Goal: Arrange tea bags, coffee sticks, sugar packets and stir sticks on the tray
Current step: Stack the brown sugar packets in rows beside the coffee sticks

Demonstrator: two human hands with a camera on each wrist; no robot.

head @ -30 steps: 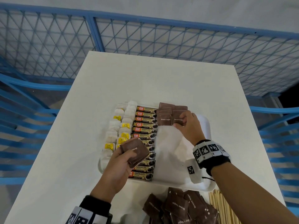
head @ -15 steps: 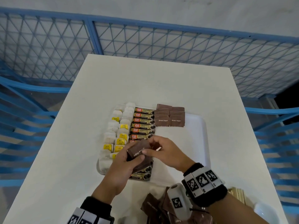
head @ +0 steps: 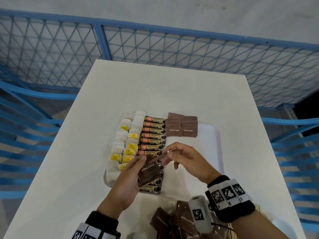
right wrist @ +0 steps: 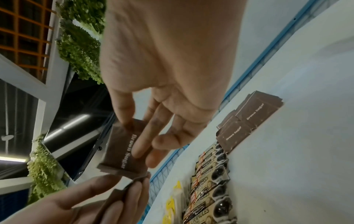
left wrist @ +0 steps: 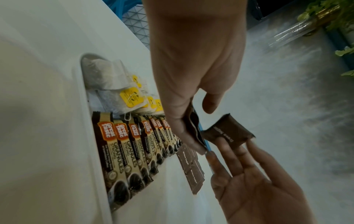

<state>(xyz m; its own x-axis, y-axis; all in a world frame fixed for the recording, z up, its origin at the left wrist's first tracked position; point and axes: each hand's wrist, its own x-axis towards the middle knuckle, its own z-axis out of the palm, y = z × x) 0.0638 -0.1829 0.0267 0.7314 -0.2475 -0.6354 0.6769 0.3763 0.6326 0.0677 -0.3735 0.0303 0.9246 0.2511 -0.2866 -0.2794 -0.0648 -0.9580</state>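
Observation:
My left hand [head: 138, 168] grips a small stack of brown sugar packets [head: 148, 171] above the near end of the coffee sticks. My right hand [head: 168, 154] pinches the top sugar packet [right wrist: 122, 145] between thumb and fingers, just clear of the stack [left wrist: 193, 131]. On the white tray [head: 210, 152], tea bags [head: 124, 145] with yellow tags fill the left. Coffee sticks [head: 153, 135] lie in a column beside them. A short double row of sugar packets [head: 181, 128] sits at the tray's far middle.
A loose pile of brown sugar packets [head: 172, 221] lies on the white table [head: 69, 169] near me, partly behind my right wrist. The tray's right half is bare. A blue mesh fence [head: 172, 49] surrounds the table.
My right hand left the sugar row at the tray's far end, came back to my left hand and took hold of the top packet of the stack.

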